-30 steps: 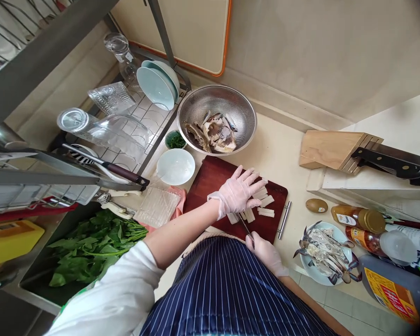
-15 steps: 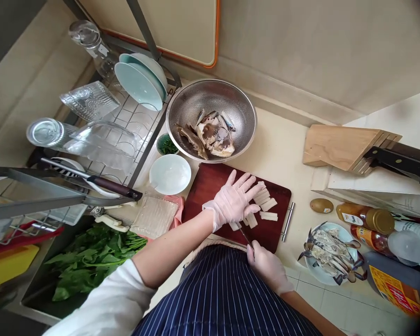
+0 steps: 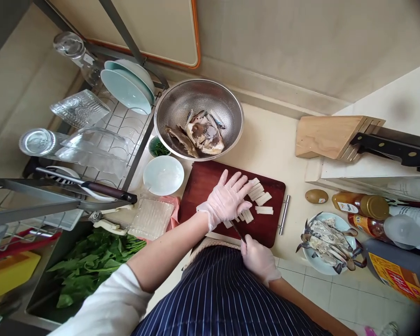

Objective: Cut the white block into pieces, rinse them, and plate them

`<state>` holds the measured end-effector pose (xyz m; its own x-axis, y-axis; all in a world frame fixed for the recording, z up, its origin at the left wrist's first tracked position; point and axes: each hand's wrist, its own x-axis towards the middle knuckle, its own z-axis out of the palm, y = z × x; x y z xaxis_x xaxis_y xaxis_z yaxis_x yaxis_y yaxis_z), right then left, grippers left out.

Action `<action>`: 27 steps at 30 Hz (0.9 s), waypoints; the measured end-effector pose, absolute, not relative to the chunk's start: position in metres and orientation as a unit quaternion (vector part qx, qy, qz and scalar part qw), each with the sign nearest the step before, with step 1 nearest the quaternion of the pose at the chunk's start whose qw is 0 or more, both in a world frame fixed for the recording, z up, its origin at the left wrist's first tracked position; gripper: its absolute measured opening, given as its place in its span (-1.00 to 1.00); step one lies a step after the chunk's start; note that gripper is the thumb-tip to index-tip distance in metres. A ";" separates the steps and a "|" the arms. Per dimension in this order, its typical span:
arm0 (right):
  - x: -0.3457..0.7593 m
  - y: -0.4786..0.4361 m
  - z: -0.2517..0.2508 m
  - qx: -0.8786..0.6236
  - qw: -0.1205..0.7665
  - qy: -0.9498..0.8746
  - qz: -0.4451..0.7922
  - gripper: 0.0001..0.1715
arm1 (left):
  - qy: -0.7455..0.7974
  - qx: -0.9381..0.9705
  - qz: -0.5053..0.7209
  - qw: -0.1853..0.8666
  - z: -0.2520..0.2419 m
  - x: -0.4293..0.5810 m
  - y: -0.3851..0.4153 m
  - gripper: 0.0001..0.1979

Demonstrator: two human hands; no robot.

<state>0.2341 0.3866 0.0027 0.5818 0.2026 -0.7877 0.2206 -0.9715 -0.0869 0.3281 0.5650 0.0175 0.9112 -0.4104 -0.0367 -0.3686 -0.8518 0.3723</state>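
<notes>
My left hand (image 3: 227, 198), in a clear glove, spreads its fingers wide over the dark red cutting board (image 3: 210, 175). It holds nothing. Pale cut strips (image 3: 264, 199) lie to the right of its fingers, and more pieces show partly beneath it. At the board's front edge my gloved right hand (image 3: 260, 259) is closed around a knife (image 3: 238, 231). Its dark blade points up and left, toward the pieces near my left wrist. The handle is hidden in my fist.
Behind the board stands a steel colander (image 3: 227, 100) with crab parts. A white bowl (image 3: 163, 175) sits left, near a dish rack (image 3: 126, 135). To the right are a knife block (image 3: 327, 137), a kiwi (image 3: 316, 196), jars and a plate of cut crab (image 3: 325, 242). Leafy greens (image 3: 91, 266) fill the sink.
The camera view has shifted slightly, so most things appear further left. My left hand stays spread over the board, and my right hand still grips the knife.
</notes>
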 end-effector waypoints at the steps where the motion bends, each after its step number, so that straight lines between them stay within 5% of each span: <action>1: 0.234 0.386 0.002 0.891 0.008 0.122 -0.437 -0.72 | -0.204 0.960 -0.056 0.185 0.018 0.328 0.563 -0.42; 7: 0.242 0.377 0.004 0.924 -0.042 0.117 -0.361 -0.66 | -0.198 0.918 -0.014 0.345 0.028 0.333 0.568 -0.52; 12: 0.232 0.369 0.013 0.939 -0.085 0.088 -0.321 -0.66 | 0.169 0.836 0.100 0.513 0.030 0.285 0.603 -0.59; 15: 0.222 0.371 0.018 0.937 -0.090 0.086 -0.326 -0.66 | 0.260 0.842 -0.063 0.468 0.013 0.241 0.610 -0.71; 19: 0.220 0.380 0.025 0.931 -0.071 0.090 -0.346 -0.64 | 0.192 0.856 -0.293 0.380 -0.007 0.215 0.590 -0.75; 27: 0.225 0.385 0.028 0.928 -0.057 0.100 -0.356 -0.65 | 0.142 0.893 -0.313 0.291 -0.014 0.240 0.573 -0.70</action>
